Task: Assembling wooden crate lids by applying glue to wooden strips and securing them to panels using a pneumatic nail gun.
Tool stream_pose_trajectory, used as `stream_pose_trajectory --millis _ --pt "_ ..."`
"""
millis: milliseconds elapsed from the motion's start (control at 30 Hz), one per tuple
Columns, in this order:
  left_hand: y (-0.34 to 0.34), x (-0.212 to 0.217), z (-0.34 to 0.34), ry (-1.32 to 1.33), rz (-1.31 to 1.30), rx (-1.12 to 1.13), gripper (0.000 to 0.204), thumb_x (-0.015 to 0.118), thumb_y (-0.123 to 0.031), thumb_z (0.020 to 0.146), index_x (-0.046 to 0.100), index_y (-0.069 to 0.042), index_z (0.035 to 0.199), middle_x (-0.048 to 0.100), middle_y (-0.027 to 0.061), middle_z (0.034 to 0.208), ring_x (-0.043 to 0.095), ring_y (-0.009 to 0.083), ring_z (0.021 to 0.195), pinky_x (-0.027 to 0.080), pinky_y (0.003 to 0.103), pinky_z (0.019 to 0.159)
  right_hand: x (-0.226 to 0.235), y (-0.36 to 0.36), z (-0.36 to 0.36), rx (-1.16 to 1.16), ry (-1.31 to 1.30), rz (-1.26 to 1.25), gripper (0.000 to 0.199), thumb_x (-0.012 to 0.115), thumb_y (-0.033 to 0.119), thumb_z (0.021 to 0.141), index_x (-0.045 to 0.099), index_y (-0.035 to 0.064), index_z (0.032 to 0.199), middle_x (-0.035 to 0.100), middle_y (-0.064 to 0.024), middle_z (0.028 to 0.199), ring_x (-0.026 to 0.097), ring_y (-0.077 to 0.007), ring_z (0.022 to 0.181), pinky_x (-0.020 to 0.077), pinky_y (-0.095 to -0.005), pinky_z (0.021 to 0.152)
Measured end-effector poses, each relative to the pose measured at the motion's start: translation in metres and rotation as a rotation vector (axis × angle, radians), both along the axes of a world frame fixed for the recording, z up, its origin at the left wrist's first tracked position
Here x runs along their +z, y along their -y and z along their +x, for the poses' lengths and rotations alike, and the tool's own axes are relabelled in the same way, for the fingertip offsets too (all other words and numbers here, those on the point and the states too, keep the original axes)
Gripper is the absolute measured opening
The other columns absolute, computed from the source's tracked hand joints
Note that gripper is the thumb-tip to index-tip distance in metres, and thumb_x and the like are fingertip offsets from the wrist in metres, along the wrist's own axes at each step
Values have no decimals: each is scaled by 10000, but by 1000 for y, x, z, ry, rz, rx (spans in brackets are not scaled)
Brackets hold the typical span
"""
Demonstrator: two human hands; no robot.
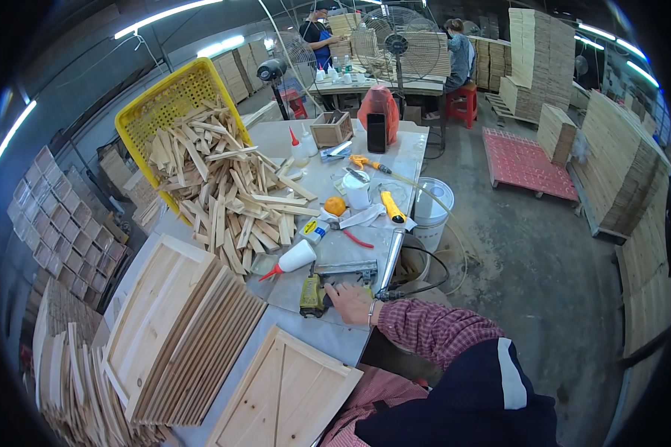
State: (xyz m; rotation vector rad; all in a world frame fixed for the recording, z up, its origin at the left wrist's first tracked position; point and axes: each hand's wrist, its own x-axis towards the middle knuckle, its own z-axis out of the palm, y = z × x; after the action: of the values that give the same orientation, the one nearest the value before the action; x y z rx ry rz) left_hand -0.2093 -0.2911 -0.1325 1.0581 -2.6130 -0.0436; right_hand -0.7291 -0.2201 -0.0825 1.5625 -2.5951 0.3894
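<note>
My right hand (353, 302), with a bracelet at the wrist and a red checked sleeve, lies over the handle of a nail gun (312, 296) at the table's near right edge. Its fingers seem to curl around the handle, partly hidden. The gun has a yellow-green body and a silver magazine. My left hand is out of view; only checked cloth shows at the lower edge. Nearest me lies a framed wooden panel (279, 391) with a diagonal brace. To its left leans a row of similar panels (179, 328). A white glue bottle (297, 257) with a red tip lies beyond the gun.
A tilted yellow basket (143, 112) spills wooden strips (227, 186) across the table. Farther back are an orange (335, 205), a white cup (356, 192), a yellow-handled tool (392, 207) and an upright phone (376, 132). A bucket (432, 212) and hoses stand right. Two people work behind.
</note>
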Motion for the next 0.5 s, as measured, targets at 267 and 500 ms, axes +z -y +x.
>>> stream_pose_trajectory --millis 267,500 --pt "-2 7 -5 -92 -125 -112 718 642 -368 860 361 72 1353 418 329 1295 442 481 1149 391 496 971 1 11 -11 -20 27 99 623 546 123 756 366 -63 1323 584 -191 979 608 -301 870 496 -398 717" --pt "0 14 -12 -145 -187 -149 784 707 -380 806 367 76 1345 436 341 1266 464 494 1116 432 507 916 16 13 -21 54 14 93 537 549 105 748 411 -78 1234 616 -196 804 633 -337 703 505 -422 621"
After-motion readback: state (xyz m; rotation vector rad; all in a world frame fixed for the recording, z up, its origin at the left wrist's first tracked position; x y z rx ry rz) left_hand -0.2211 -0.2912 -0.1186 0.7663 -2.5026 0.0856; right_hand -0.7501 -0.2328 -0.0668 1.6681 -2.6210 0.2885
